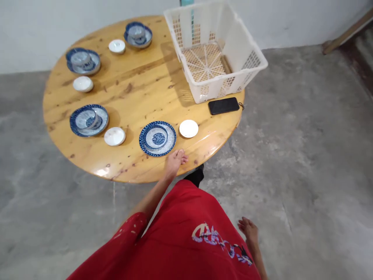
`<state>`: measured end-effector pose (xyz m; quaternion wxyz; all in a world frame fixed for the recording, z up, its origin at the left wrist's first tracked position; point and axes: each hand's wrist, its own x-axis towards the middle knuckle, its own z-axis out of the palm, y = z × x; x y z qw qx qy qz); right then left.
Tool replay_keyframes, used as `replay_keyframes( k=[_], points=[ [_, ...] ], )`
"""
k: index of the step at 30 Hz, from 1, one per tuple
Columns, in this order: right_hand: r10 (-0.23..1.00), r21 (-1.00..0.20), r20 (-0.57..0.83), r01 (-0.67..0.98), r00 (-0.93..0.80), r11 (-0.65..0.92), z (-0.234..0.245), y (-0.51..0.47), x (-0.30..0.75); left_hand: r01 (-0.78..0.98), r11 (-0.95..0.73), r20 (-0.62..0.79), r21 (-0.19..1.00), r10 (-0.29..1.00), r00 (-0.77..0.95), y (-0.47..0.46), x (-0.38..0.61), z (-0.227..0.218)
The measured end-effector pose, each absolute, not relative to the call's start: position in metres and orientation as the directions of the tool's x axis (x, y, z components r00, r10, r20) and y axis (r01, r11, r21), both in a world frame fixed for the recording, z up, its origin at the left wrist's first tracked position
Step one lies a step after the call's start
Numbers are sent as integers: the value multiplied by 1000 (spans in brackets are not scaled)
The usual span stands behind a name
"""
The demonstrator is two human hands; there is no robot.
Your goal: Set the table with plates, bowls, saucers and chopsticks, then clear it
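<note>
My left hand [175,160] is over the near edge of the wooden table, its fingers loosely bent and nothing seen in them. Just beyond it lies a blue-rimmed plate [171,144] with a blue-and-white bowl [159,138] on it. A small white dish [189,128] stands to the right of that plate, a little past my fingertips. Down by my right side, over the floor and away from the table, hangs my right hand [249,230]; it is empty, with fingers slightly apart.
The round wooden table [140,97] bears several more plate-and-bowl sets, such as one at the left [89,120], each beside a small white dish [114,136]. A white plastic basket [201,87] stands at the back right, with a black phone [223,106] before it.
</note>
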<state>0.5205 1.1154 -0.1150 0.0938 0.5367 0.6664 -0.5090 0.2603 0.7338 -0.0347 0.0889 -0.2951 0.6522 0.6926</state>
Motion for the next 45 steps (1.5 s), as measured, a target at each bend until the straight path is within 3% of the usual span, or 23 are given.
replay_keyframes(
  k=[4,10,14,18,22,26,31,34,36,39,42,45],
  points=[
    [501,-436,-791,898,-351,-59,-86,1122,472,-527,-246,-580,813,-287,-762,756,220,-46],
    [559,-406,-757,914,-339,5,-60,1166,416,-569,-359,-671,740,-333,-662,768,180,-54],
    [614,-432,-707,902,-350,17,-45,1187,373,-560,-386,-679,733,-362,-639,768,172,-57],
    [631,-545,-620,834,-466,81,-25,1197,312,-544,-400,-674,737,-389,-628,769,175,-55],
    [604,-684,-476,701,-639,203,4,1202,222,-535,-424,-682,731,-415,-603,772,176,-52],
    [499,-811,-212,436,-840,389,59,1186,107,-552,-425,-696,717,-403,-594,770,174,-46],
    [123,-802,94,-2,-988,597,141,1112,-43,-587,-419,-717,693,-486,-499,760,186,-40],
    [-145,-713,114,-183,-983,676,156,1061,-133,-615,-402,-712,678,-568,-413,760,205,-39],
    [-267,-582,-5,-214,-964,784,145,1033,-192,-608,-385,-680,694,-628,-378,764,218,-36],
    [-248,-297,-254,-168,-935,940,111,1002,-263,-626,-378,-666,682,-674,-318,775,232,-28],
    [-184,-51,-393,-179,-901,983,78,980,-300,-656,-396,-669,643,-707,-230,789,239,-19],
    [-219,-26,-437,-231,-872,973,52,964,-311,-659,-423,-654,622,-744,-139,803,238,-14]
  ],
)
